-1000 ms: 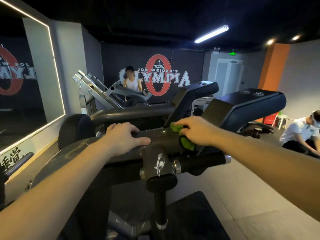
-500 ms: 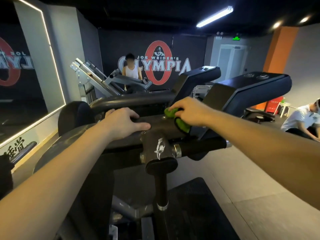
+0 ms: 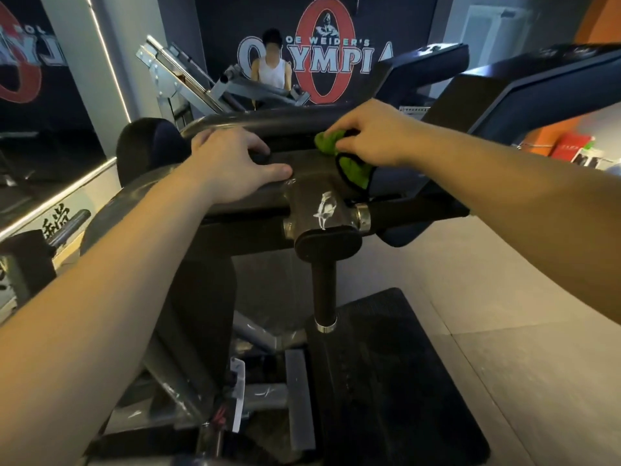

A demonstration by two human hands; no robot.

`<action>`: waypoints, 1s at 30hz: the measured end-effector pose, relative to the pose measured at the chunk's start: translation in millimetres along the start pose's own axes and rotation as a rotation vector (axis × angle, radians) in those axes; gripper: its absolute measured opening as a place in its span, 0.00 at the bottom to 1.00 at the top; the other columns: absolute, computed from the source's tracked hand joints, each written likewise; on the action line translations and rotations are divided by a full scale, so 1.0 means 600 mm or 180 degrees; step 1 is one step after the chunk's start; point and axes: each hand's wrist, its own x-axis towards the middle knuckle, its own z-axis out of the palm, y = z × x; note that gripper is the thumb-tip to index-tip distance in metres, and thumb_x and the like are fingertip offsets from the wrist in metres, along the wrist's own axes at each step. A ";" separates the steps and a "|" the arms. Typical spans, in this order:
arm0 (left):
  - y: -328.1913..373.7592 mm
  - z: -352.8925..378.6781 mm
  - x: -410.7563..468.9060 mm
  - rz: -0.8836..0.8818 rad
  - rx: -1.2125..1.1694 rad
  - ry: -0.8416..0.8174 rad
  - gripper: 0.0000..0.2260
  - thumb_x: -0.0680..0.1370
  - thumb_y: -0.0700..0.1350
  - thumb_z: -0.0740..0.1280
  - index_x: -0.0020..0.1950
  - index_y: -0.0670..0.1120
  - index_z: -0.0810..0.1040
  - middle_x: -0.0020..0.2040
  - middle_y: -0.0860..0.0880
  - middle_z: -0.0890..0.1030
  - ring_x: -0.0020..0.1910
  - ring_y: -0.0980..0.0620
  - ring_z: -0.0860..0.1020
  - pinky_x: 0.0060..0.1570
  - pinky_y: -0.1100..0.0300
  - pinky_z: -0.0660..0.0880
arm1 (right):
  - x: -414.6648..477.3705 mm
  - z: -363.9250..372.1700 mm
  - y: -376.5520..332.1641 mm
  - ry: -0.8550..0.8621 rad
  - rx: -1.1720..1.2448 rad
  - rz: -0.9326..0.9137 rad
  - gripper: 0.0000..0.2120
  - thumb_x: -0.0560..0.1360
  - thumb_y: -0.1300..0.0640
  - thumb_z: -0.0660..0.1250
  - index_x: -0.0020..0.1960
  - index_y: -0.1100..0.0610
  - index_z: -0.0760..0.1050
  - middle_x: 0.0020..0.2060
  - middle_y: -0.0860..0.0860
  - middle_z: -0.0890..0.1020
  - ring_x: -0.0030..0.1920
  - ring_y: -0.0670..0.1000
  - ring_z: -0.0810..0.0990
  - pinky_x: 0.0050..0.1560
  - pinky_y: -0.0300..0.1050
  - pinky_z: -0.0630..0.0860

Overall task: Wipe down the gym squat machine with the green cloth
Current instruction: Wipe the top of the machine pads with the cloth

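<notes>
At centre frame, our right hand [image 3: 373, 136] grips the bunched green cloth [image 3: 356, 171], left hand [image 3: 232, 166] resting open on the dark metal squat machine [image 3: 311, 164]; the cloth's dangling tail may snag.

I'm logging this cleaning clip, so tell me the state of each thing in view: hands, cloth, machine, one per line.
left hand: open, fingers flat on the machine's top bar, holding nothing.
right hand: fingers curled round the cloth, pressing it onto the bar.
green cloth: bunched, one end hanging over the bar's edge.
squat machine: unloaded by any user, touched by both hands.
black handle: pointing down, untouched.
</notes>
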 end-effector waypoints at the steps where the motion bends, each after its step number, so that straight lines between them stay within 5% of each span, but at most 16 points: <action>1: -0.007 -0.003 -0.005 -0.0008 0.0009 0.0012 0.28 0.74 0.71 0.65 0.65 0.55 0.78 0.67 0.49 0.77 0.70 0.44 0.71 0.74 0.39 0.62 | 0.003 -0.001 0.006 0.0051 -0.0029 0.0095 0.16 0.82 0.55 0.65 0.69 0.48 0.78 0.65 0.51 0.79 0.60 0.50 0.78 0.56 0.41 0.71; 9: -0.047 -0.022 -0.037 -0.0220 0.0122 0.0180 0.27 0.74 0.69 0.67 0.67 0.54 0.77 0.70 0.49 0.74 0.72 0.43 0.68 0.74 0.39 0.58 | 0.039 0.044 -0.073 -0.0362 0.0085 -0.0458 0.17 0.81 0.56 0.66 0.69 0.45 0.77 0.68 0.49 0.77 0.66 0.49 0.75 0.63 0.40 0.67; 17: -0.078 -0.033 -0.066 -0.0564 0.0202 0.0156 0.27 0.75 0.68 0.66 0.69 0.55 0.76 0.70 0.48 0.74 0.73 0.41 0.64 0.74 0.39 0.55 | 0.025 0.009 -0.027 -0.0180 -0.0319 -0.0163 0.16 0.82 0.54 0.65 0.69 0.49 0.78 0.65 0.51 0.80 0.57 0.48 0.76 0.58 0.41 0.69; 23: -0.087 -0.035 -0.072 -0.0585 0.0058 0.0146 0.30 0.73 0.71 0.66 0.68 0.54 0.77 0.66 0.50 0.76 0.70 0.43 0.67 0.71 0.42 0.58 | 0.072 0.068 -0.129 -0.0465 -0.0065 -0.0646 0.16 0.82 0.57 0.65 0.69 0.49 0.77 0.64 0.51 0.80 0.62 0.50 0.77 0.60 0.41 0.69; 30: -0.101 -0.030 -0.087 -0.0539 0.0094 0.0200 0.29 0.74 0.71 0.64 0.70 0.56 0.75 0.71 0.53 0.74 0.75 0.44 0.62 0.75 0.41 0.53 | 0.027 0.006 -0.055 -0.0588 -0.0361 -0.0500 0.16 0.82 0.53 0.66 0.69 0.45 0.77 0.62 0.47 0.80 0.56 0.46 0.77 0.56 0.41 0.70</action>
